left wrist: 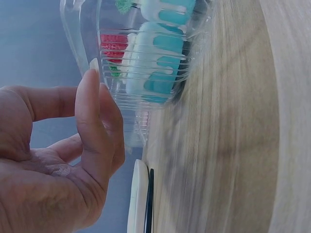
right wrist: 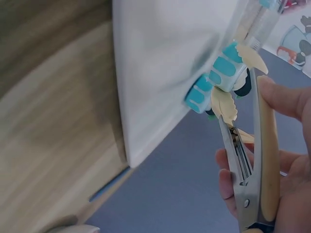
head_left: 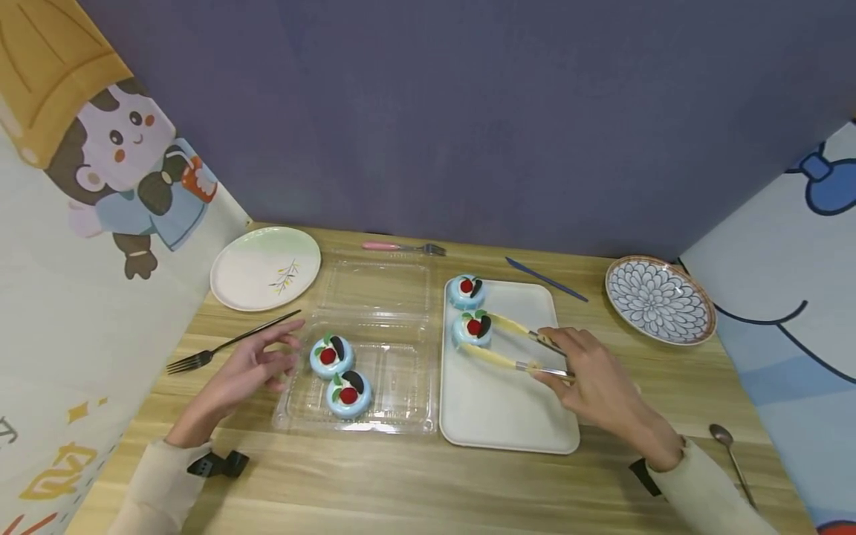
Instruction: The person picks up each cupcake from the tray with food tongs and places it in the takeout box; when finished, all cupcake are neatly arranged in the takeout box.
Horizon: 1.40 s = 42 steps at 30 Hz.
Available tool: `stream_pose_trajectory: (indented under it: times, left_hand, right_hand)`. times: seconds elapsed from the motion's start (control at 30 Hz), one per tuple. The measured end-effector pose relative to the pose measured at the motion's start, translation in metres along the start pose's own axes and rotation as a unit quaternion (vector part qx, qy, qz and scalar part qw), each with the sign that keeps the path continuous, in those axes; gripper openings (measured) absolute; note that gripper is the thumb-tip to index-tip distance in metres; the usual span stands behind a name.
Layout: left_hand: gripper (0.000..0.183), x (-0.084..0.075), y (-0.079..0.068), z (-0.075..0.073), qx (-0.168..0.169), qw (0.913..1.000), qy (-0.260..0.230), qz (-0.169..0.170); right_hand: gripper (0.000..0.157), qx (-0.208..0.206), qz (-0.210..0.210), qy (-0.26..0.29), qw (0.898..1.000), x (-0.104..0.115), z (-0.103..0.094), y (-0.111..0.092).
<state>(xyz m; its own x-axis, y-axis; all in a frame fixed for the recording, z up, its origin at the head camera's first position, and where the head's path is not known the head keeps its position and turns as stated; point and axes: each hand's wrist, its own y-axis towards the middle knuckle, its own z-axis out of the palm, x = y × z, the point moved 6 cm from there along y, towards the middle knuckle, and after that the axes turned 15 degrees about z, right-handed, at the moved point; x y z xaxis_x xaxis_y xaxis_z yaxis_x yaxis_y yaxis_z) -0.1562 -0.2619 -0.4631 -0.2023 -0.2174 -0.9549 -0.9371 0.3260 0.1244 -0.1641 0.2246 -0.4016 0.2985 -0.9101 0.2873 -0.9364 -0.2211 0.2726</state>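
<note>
My right hand (head_left: 597, 386) grips a pair of tongs (head_left: 491, 356) with cream tips and metal-and-wood handles. The spread tips stand on either side of a small blue cake (head_left: 471, 331), topped with a red berry and a dark cookie, at the white tray's (head_left: 511, 405) left edge. Right behind it sits another blue cake (head_left: 466, 293). Two similar cakes, one farther back (head_left: 331, 358) and one nearer (head_left: 348, 397), rest in the clear plastic container (head_left: 401, 394), its lid folded back. Beside that container's left side, my left hand (head_left: 249, 368) holds nothing, fingers loosely bent.
A black fork (head_left: 194, 361) and a pale oval plate (head_left: 257, 271) lie left. Along the back are a pink-handled fork (head_left: 394, 246) and a blue knife (head_left: 547, 280). A patterned plate (head_left: 658, 301) and a spoon (head_left: 725, 442) lie right, and walls enclose the table.
</note>
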Motion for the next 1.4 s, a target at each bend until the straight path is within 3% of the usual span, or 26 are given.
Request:
stream_pose_trajectory:
  times: [0.27, 0.47, 0.73, 0.9, 1.4]
  left_hand:
    - [0.062, 0.0, -0.004, -0.003, -0.004, 1.0, -0.001, -0.004]
    - [0.061, 0.001, -0.004, -0.005, -0.001, 1.0, -0.001, 0.003]
    - [0.062, 0.002, -0.001, -0.003, 0.0, 0.9999, -0.01, 0.008]
    - [0.062, 0.0, 0.0, -0.001, 0.004, 0.9997, -0.013, 0.02]
    - [0.062, 0.001, 0.001, -0.001, 0.003, 0.9996, -0.016, 0.022]
  right_hand:
    - [0.065, -0.039, -0.01, 0.031, 0.999, 0.015, -0.015, 0.015]
    - [0.066, -0.05, -0.035, 0.031, 0.998, 0.042, -0.02, 0.024]
    - [0.062, -0.008, -0.08, 0.062, 0.995, 0.088, -0.006, 0.031]
    - [0.06, 0.023, -0.116, 0.048, 0.992, 0.11, 0.009, 0.031]
    - [0.061, 0.086, -0.168, -0.036, 0.981, 0.136, 0.033, 0.038]
